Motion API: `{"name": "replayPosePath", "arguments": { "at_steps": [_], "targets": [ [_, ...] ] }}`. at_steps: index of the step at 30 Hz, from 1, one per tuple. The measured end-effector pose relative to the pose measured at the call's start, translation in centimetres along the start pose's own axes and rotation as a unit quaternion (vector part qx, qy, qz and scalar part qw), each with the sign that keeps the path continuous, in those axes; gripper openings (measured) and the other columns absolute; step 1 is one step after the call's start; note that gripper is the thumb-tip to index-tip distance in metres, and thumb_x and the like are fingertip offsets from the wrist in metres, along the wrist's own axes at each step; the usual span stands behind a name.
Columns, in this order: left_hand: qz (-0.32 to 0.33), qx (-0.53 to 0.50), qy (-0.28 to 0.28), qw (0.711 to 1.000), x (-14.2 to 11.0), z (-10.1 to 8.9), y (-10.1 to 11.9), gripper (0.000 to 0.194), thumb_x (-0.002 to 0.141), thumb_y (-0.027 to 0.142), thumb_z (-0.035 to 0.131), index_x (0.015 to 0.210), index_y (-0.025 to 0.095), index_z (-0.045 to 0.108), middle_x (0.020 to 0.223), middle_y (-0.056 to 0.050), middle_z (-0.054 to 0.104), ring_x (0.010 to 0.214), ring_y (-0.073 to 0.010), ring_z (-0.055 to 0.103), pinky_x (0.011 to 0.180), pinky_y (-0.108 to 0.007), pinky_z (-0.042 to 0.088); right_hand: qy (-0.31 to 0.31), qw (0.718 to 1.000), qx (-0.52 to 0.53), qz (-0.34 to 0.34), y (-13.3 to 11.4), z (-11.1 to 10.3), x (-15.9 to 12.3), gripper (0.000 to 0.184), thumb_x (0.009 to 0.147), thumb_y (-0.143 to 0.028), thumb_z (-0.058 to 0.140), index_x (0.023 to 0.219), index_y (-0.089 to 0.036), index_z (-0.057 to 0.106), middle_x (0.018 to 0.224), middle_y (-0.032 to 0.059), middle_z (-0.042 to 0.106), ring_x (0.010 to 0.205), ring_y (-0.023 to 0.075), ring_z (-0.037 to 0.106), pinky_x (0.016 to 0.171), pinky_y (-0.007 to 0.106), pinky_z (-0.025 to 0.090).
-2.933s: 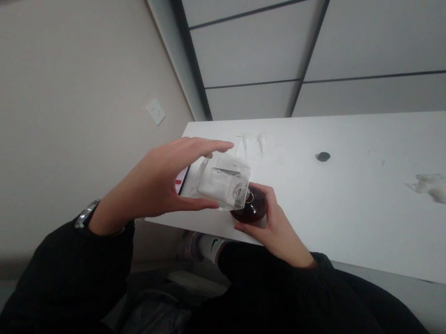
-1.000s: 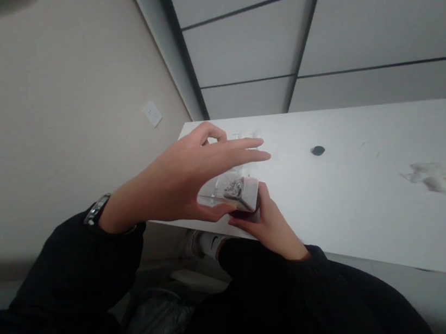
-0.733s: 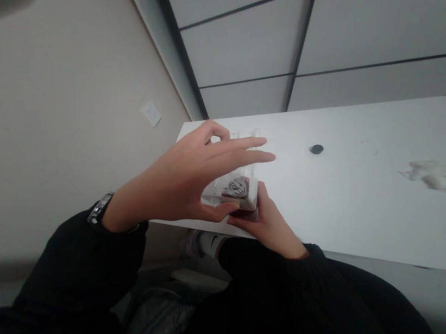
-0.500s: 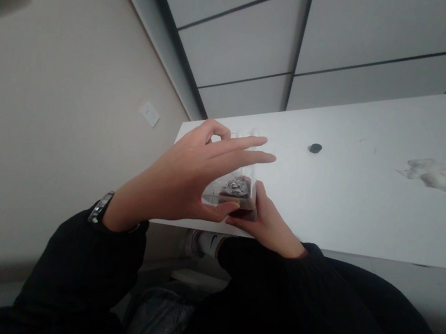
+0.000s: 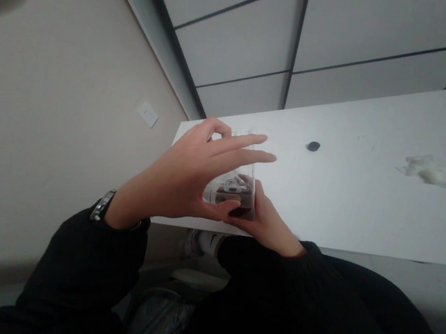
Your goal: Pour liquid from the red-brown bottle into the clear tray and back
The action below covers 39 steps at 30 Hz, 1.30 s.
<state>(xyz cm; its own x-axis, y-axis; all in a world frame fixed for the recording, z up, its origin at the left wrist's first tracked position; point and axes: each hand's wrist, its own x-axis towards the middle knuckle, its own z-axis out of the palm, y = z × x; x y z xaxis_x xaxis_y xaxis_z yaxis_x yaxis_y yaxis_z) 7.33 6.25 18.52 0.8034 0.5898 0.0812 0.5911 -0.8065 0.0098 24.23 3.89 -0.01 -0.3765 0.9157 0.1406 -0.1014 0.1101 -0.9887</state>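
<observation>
A clear, box-like plastic package point(image 5: 233, 187) with dark reddish contents is between my two hands, over the near left part of the white table point(image 5: 345, 205). My left hand point(image 5: 190, 168) reaches across it from the left. Its thumb presses the near face, one finger curls at the far side, and two fingers stretch out to the right above it. My right hand point(image 5: 269, 222) holds the package at its lower right, the thumb along the near edge. My left palm and fingers hide much of the package, so its exact kind is unclear.
A small dark round piece point(image 5: 313, 146) lies on the table, with a crumpled clear plastic wrapper point(image 5: 428, 169) farther right. White panels point(image 5: 240, 32) rise behind the table. A wall with a socket point(image 5: 148, 114) stands at the left.
The package has tilted slightly, and more of its dark near face shows. Both hands keep almost the same grip. The whole view has shifted a little.
</observation>
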Motion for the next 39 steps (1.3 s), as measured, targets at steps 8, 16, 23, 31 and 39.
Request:
{"name": "replayPosePath", "arguments": {
  "at_steps": [8, 16, 23, 31, 39],
  "targets": [
    [0.001, -0.017, 0.009, 1.000, 0.1, 0.2, 0.0, 0.064, 0.088, 0.028, 0.070, 0.149, 0.033, 0.054, 0.159, -0.004, 0.056, 0.125, -0.0316, 0.054, 0.107, -0.052, 0.042, -0.002, 1.000, 0.018, -0.005, -0.1, 0.1, 0.1, 0.069, 0.078, -0.033, 0.088, 0.132, -0.025, 0.046, 0.133, 0.0119, 0.068, 0.131, 0.0347, 0.065, 0.110, 0.058, 0.056],
    [-0.011, -0.029, 0.010, 0.999, 0.2, 0.3, 0.0, 0.063, 0.086, 0.027, 0.071, 0.147, 0.034, 0.056, 0.160, -0.004, 0.055, 0.128, -0.0322, 0.053, 0.109, -0.054, 0.042, -0.002, 1.000, 0.004, -0.007, -0.3, 0.0, 0.0, 0.072, 0.079, -0.035, 0.088, 0.136, -0.026, 0.046, 0.134, 0.0120, 0.067, 0.135, 0.0356, 0.062, 0.112, 0.058, 0.054],
    [-0.035, -0.050, 0.073, 0.995, -1.9, 1.0, -0.9, 0.056, 0.091, 0.030, 0.072, 0.144, 0.025, 0.057, 0.158, -0.012, 0.056, 0.133, -0.0317, 0.056, 0.113, -0.052, 0.044, -0.016, 1.000, 0.004, 0.002, 0.0, -0.2, 0.0, 0.073, 0.079, -0.034, 0.088, 0.137, -0.025, 0.043, 0.135, 0.0136, 0.066, 0.124, 0.0311, 0.068, 0.107, 0.053, 0.056],
    [-0.123, -0.105, 0.129, 0.978, -6.5, 3.6, -1.9, 0.057, 0.090, 0.038, 0.080, 0.140, 0.023, 0.057, 0.143, -0.014, 0.065, 0.133, -0.0303, 0.062, 0.113, -0.049, 0.051, -0.007, 0.999, -0.026, -0.017, 0.4, -0.2, 0.1, 0.081, 0.076, -0.033, 0.090, 0.140, -0.025, 0.042, 0.137, 0.0141, 0.066, 0.125, 0.0309, 0.068, 0.110, 0.053, 0.053],
    [-0.232, -0.143, 0.129, 0.954, -8.8, 5.7, -1.0, 0.068, 0.083, 0.035, 0.082, 0.144, 0.029, 0.053, 0.132, -0.011, 0.058, 0.122, -0.0287, 0.062, 0.097, -0.047, 0.061, 0.013, 0.996, -0.073, -0.039, 0.6, -0.2, 0.3, 0.080, 0.073, -0.033, 0.092, 0.138, -0.023, 0.047, 0.135, 0.0139, 0.068, 0.125, 0.0312, 0.068, 0.109, 0.052, 0.052]
  ]
}}
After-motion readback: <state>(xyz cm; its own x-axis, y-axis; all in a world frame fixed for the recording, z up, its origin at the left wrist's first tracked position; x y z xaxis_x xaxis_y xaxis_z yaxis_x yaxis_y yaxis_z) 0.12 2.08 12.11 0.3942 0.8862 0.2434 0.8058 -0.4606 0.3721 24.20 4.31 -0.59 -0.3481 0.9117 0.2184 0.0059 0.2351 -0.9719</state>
